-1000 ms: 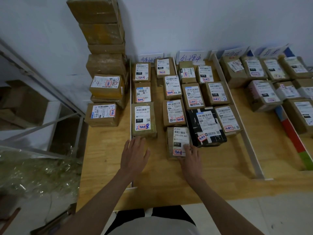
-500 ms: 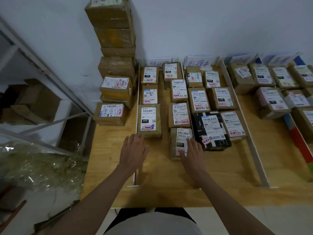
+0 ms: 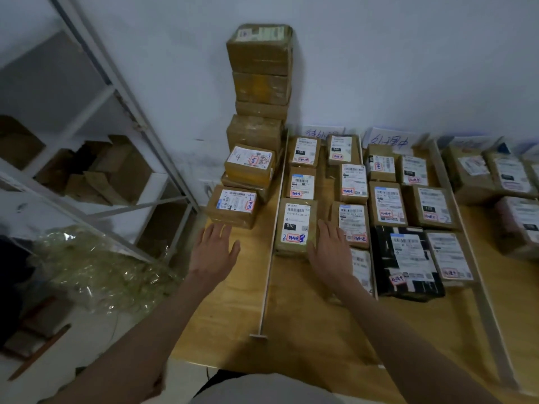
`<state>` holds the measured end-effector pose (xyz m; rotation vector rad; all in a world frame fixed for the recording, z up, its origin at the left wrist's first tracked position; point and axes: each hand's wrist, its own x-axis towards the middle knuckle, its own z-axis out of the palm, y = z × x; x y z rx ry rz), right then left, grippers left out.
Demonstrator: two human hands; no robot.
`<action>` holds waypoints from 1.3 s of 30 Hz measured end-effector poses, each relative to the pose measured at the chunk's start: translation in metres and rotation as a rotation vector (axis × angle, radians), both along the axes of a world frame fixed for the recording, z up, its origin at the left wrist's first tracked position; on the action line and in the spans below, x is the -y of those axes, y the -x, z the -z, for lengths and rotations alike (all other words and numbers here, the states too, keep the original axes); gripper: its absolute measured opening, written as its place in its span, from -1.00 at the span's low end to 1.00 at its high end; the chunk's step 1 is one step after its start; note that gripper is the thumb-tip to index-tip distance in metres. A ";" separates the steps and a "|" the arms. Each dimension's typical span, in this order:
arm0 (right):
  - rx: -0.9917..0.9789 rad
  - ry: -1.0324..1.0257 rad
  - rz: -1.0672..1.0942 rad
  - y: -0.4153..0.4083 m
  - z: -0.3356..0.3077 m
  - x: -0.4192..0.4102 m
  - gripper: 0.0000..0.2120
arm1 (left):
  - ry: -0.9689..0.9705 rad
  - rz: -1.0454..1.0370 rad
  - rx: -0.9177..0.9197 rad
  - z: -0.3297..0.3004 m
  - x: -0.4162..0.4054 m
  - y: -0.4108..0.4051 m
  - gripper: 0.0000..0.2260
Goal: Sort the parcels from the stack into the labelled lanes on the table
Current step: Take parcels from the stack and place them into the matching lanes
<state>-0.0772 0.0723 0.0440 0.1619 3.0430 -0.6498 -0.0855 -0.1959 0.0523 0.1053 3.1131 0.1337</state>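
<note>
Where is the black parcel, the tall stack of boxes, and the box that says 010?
Black parcel [image 3: 408,262]: head view, on its white label.
Stack [image 3: 260,83]: head view, on a box near the top.
010 box [image 3: 294,225]: head view, on its label.

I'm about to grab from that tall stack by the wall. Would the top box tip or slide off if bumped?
Probably yes. The tall stack is one box wide and its boxes sit unevenly, so a bump could topple it. The top box looks wrapped in glossy tape, so it may slide. Its square edges suggest it is stiff; its weight cannot be judged.
</note>
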 end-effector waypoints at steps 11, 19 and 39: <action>0.033 0.037 0.032 0.091 -0.019 0.067 -0.44 | 0.005 0.042 0.004 -0.021 0.056 0.099 -0.57; 0.086 0.167 0.142 0.172 -0.018 0.106 -0.55 | -0.068 0.053 0.028 -0.028 0.060 0.195 -0.56; 0.216 0.630 0.366 0.251 0.004 0.128 -0.64 | -0.582 -0.155 0.333 0.004 0.037 0.268 -0.58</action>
